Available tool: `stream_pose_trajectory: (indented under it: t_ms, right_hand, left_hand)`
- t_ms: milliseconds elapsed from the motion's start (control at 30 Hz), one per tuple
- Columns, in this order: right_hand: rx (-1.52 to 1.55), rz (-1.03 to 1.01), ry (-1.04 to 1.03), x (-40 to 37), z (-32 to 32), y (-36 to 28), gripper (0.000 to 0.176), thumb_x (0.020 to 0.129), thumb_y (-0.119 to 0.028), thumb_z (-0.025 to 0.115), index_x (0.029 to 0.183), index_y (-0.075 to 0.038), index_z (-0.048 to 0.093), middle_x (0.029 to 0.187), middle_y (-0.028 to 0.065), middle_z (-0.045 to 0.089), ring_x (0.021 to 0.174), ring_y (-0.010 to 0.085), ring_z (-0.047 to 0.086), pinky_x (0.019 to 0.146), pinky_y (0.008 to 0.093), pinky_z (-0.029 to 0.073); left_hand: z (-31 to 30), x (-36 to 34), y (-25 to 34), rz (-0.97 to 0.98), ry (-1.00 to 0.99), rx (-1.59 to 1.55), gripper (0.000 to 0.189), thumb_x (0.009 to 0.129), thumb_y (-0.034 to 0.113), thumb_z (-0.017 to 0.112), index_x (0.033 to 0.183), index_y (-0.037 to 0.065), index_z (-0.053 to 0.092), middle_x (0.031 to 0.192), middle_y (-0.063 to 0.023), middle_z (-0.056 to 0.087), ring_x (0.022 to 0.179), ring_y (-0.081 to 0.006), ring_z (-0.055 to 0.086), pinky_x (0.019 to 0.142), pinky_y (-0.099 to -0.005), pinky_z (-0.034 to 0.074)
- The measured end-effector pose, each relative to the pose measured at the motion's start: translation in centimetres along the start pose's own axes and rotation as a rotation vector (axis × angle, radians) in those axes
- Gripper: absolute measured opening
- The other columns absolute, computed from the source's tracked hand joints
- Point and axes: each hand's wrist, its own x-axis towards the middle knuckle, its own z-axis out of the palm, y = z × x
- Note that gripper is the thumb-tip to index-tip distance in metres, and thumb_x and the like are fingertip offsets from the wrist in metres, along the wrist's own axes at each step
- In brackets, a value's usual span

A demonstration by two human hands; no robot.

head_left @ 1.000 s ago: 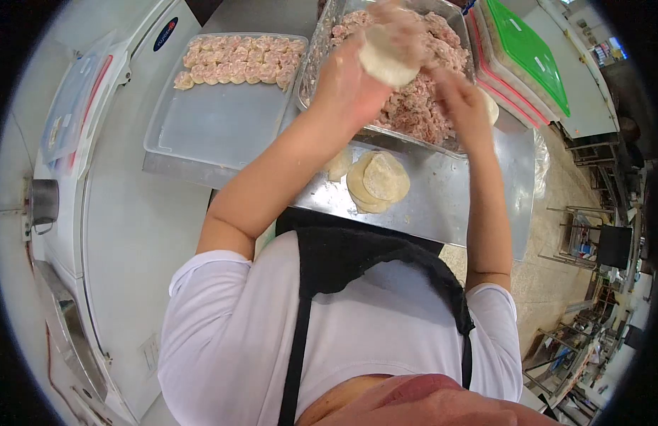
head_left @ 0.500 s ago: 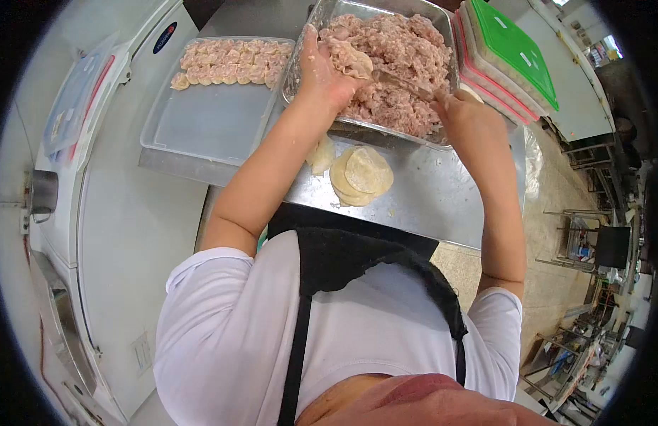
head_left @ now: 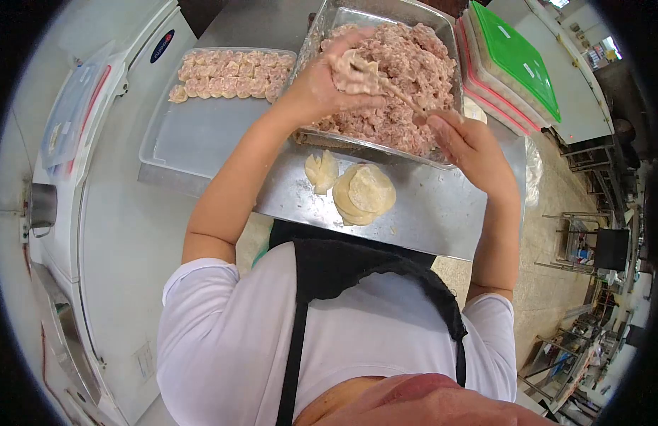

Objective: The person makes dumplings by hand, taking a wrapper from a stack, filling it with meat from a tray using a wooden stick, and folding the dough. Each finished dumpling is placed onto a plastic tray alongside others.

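Note:
Over the left side of the metal tray (head_left: pixel 381 144), my left hand (head_left: pixel 311 92) cups a dumpling wrapper with meat filling (head_left: pixel 355 77) in its palm and curled fingers. My right hand (head_left: pixel 471 145) pinches a thin wooden stick (head_left: pixel 405 96), whose far end touches that filling. A large mass of ground meat (head_left: pixel 421 67) lies in the tray below both hands. Nearer my body, a stack of round dough wrappers (head_left: pixel 364 193) rests on the steel table, beside a few loose folded wrappers (head_left: pixel 321 172).
To the left, a clear plastic tray (head_left: pixel 201 138) has rows of filled dumplings (head_left: pixel 233 73) along its far side. Stacked containers with a green lid (head_left: pixel 517 60) stand right of the meat. A white freezer (head_left: pixel 130 234) borders the left; the steel table (head_left: pixel 442 206) ends near my apron.
The stick's far end has gone from the meat's edge onto the filling in my left hand. My left hand's fingers have turned further around the wrapper. The view has shifted slightly.

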Motion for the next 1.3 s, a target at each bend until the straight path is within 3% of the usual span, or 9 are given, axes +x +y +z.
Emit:
stream_pose_trajectory:
  t_ms: [300,500,633,833,900,967,1133,1233,1300]
  right_hand:
    - [-0.102,-0.335,-0.062,5.5,4.1,8.1,0.029,0.095,-0.019,0.057,0.119,-0.003,0.062,0.072,0.0065,0.058,0.062,0.0112,0.051,0.061,0.0289,0.045]
    - [-0.659,-0.319,0.408,3.3,4.8,1.6,0.021,0.094,-0.025,0.054,0.105,-0.012,0.067,0.085,0.0116,0.065,0.074,0.0337,0.065,0.06,0.045,0.051]
    - [-0.964,-0.155,0.209,5.6,5.8,8.7,0.022,0.095,-0.025,0.051,0.098,-0.009,0.066,0.087,0.0152,0.067,0.077,0.0342,0.066,0.065,0.045,0.052]
    - [-0.588,-0.058,0.234,1.4,1.2,7.2,0.028,0.093,-0.028,0.056,0.107,-0.006,0.068,0.094,0.0187,0.068,0.085,0.0317,0.066,0.075,0.038,0.051]
    - [-0.311,-0.153,0.344,-0.4,0.5,5.3,0.03,0.093,-0.029,0.058,0.105,-0.004,0.069,0.095,0.0205,0.068,0.086,0.03,0.067,0.076,0.0361,0.051]
    - [-0.056,-0.198,0.213,-1.7,1.2,3.0,0.035,0.093,-0.03,0.06,0.114,-0.002,0.065,0.099,0.0209,0.067,0.087,0.026,0.067,0.079,0.032,0.05]
    - [-0.117,-0.425,0.115,-0.2,1.6,4.6,0.029,0.092,-0.027,0.06,0.11,-0.005,0.067,0.093,0.0167,0.067,0.083,0.0247,0.066,0.073,0.0333,0.05]
    - [-0.406,-0.349,0.357,-2.3,1.3,2.2,0.024,0.091,-0.028,0.06,0.108,-0.014,0.068,0.078,0.0137,0.06,0.074,0.0335,0.062,0.065,0.0406,0.049]
    - [-0.427,-0.409,0.341,-1.3,2.1,3.4,0.023,0.091,-0.027,0.06,0.108,-0.013,0.068,0.08,0.0137,0.062,0.073,0.0329,0.062,0.065,0.0399,0.049]
  left_hand:
    - [-2.7,0.7,-1.8,-0.122,-0.553,0.407,0.035,0.074,0.017,0.078,0.104,0.005,0.066,0.102,-0.0057,0.067,0.087,-0.0119,0.06,0.08,-0.029,0.05]
    - [-2.9,0.5,-9.3,-0.309,-0.075,0.342,0.05,0.073,0.03,0.078,0.109,0.0,0.062,0.097,-0.0142,0.069,0.089,-0.0239,0.065,0.079,-0.034,0.05]
    - [-2.6,0.9,-5.9,-0.168,-0.313,0.405,0.057,0.074,0.036,0.078,0.112,-0.002,0.059,0.101,-0.0167,0.068,0.095,-0.0261,0.065,0.083,-0.0347,0.05]
    - [-3.0,-1.0,-0.4,-0.373,-0.262,0.335,0.062,0.074,0.03,0.079,0.128,0.012,0.052,0.109,-0.0089,0.067,0.101,-0.0242,0.062,0.091,-0.0356,0.046]
    - [-2.5,-1.2,0.2,0.216,-0.131,0.459,0.056,0.072,0.027,0.081,0.12,0.011,0.057,0.1,-0.0051,0.067,0.097,-0.0213,0.062,0.088,-0.0336,0.046]
    - [-1.8,-0.6,0.3,0.129,-0.238,0.417,0.052,0.072,0.026,0.081,0.116,0.01,0.059,0.1,-0.0052,0.066,0.096,-0.0205,0.061,0.088,-0.033,0.046]
    - [-0.5,-0.5,0.5,0.004,-0.5,0.53,0.041,0.072,0.026,0.081,0.103,0.006,0.063,0.098,-0.0063,0.065,0.092,-0.0192,0.06,0.084,-0.0327,0.047]
    - [-0.4,-1.3,-0.4,0.196,-0.165,0.619,0.038,0.073,0.026,0.08,0.098,0.005,0.06,0.093,-0.0063,0.063,0.087,-0.0181,0.059,0.08,-0.0329,0.047]
    - [-0.6,-0.2,0.5,-0.1,-0.422,0.477,0.038,0.074,0.026,0.079,0.1,0.004,0.061,0.095,-0.007,0.064,0.089,-0.0168,0.059,0.081,-0.0316,0.047]
